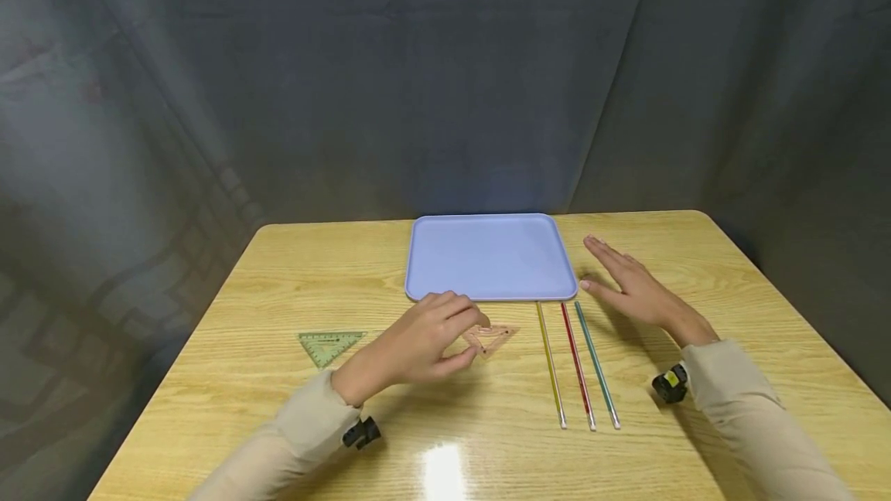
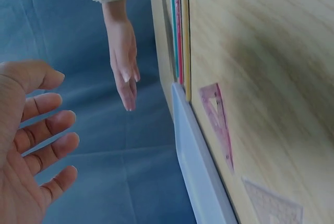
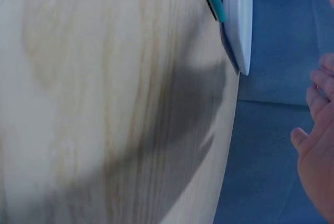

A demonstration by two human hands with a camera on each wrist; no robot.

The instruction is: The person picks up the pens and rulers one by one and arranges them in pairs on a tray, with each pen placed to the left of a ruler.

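The left hand [image 1: 418, 346] hovers over the pink set square [image 1: 491, 337], fingers loosely curled and gripping nothing. The thin plate lies flat on the table [image 1: 278, 284], so fingertips may slip off its edge. The right hand [image 1: 636, 290] hovers flat, fingers spread, beside the tray [image 1: 490, 261].

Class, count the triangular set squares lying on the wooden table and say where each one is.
2. A green set square lies on the table's left part, apart from both hands. A pink set square lies before the tray, at the left hand fingertips. None seems hidden.
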